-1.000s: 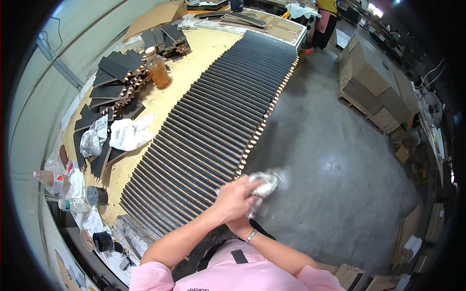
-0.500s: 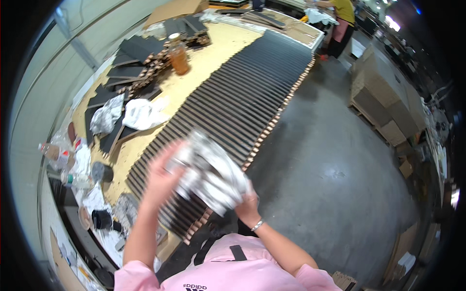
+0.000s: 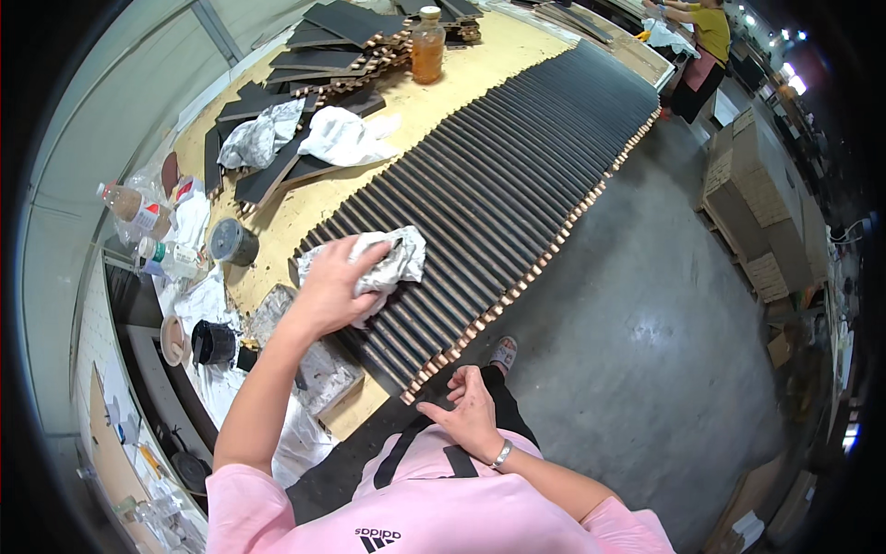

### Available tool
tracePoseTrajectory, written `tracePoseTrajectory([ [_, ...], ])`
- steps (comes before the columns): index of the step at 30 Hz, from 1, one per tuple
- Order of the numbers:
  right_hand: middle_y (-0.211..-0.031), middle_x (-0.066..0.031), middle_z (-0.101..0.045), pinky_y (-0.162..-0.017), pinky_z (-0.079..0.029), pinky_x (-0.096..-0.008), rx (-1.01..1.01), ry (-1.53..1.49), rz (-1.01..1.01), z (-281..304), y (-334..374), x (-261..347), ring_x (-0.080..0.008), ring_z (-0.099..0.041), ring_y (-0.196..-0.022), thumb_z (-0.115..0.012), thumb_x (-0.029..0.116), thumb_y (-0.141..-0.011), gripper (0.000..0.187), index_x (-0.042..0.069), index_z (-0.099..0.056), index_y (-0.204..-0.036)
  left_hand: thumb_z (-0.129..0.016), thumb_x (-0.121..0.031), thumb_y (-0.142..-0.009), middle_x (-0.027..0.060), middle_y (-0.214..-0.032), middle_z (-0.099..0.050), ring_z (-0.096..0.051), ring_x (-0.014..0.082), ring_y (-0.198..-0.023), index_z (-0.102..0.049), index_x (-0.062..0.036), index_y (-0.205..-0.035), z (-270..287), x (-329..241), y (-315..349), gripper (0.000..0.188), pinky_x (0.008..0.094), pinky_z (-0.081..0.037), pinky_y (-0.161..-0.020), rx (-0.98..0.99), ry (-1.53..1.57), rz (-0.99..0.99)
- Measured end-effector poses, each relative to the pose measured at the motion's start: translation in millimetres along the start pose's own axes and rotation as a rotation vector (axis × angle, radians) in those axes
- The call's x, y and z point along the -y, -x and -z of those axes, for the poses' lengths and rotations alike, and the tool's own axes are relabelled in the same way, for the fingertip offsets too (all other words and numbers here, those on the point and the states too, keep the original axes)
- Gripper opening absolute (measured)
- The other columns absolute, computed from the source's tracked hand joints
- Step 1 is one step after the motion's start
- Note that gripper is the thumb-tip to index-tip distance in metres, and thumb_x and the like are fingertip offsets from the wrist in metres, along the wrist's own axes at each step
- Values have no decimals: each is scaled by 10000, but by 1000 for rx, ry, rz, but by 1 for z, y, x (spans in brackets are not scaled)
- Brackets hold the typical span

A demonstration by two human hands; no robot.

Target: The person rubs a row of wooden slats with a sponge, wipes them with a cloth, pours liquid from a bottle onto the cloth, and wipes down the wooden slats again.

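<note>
Rag (image 3: 383,263) under left hand (image 3: 334,286), seemingly gripped

A long plywood worktop (image 3: 434,102) runs away from the camera, its pale top bare in patches. Right of it lies a grey concrete floor (image 3: 646,323), smooth and faintly shiny. Stacks of cardboard boxes (image 3: 752,212) stand on the floor at the right — more cartons (image 3: 766,499) sit lower down. At the left a pale wall (image 3: 120,111) with a grey beam follows the worktop. Bright lamps (image 3: 784,55) glare at the far end, where another person (image 3: 706,37) stands.
</note>
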State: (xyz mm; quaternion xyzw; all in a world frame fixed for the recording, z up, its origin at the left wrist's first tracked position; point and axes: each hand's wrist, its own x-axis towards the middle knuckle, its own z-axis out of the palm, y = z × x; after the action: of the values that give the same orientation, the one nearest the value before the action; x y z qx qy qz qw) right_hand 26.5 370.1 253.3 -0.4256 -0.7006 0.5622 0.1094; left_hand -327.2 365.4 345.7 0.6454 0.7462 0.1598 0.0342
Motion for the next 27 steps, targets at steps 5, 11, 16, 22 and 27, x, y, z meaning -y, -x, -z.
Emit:
tracePoseTrajectory([
  [5,-1208,-123,-732,-893,-665,-453,-91,34,-18,-54,7,10,-262,-767,-949,-1152,485,-816,944,44,-563,-1408,-898,-114,-928,226,-1248,-744,-735,494,-1138,-775,-148,-1544,8,0,0,629,585,-591,-1037,-168,97,-38],
  [11,-1248,-219,-859,-938,-671,-489,-218,-20,126,-92,2,-4,-322,-860,-1073,-1084,370,-907,583,4,-762,-1227,-899,-55,-821,91,-1424,-760,-733,359,-1356,-855,-314,-1501,25,-36,67,729,551,-547,-1214,467,137,-623],
  [16,-1216,-197,-875,-1034,-669,-518,-113,-118,-233,-111,7,-20,-381,-861,-1144,-993,267,-1011,458,7,-853,-1362,-924,-64,-745,79,-1274,-775,-722,354,-1185,-916,-282,-1384,42,-24,56,675,513,-542,-1022,153,264,-484],
  [22,-1016,-153,-812,-846,-630,-430,-186,-4,79,-110,0,-21,-307,-805,-903,-973,317,-1033,364,27,-858,-1222,-967,-184,-784,113,-1192,-727,-738,367,-1118,-870,-226,-1389,16,20,62,614,523,-600,-966,133,304,-346],
  [27,-839,-113,-726,-709,-587,-420,-219,-56,90,-107,-4,-19,-273,-721,-720,-969,339,-1040,317,43,-857,-1044,-995,-324,-847,125,-1150,-729,-766,368,-1070,-834,-212,-1377,16,-20,75,566,528,-629,-863,-14,237,-354],
])
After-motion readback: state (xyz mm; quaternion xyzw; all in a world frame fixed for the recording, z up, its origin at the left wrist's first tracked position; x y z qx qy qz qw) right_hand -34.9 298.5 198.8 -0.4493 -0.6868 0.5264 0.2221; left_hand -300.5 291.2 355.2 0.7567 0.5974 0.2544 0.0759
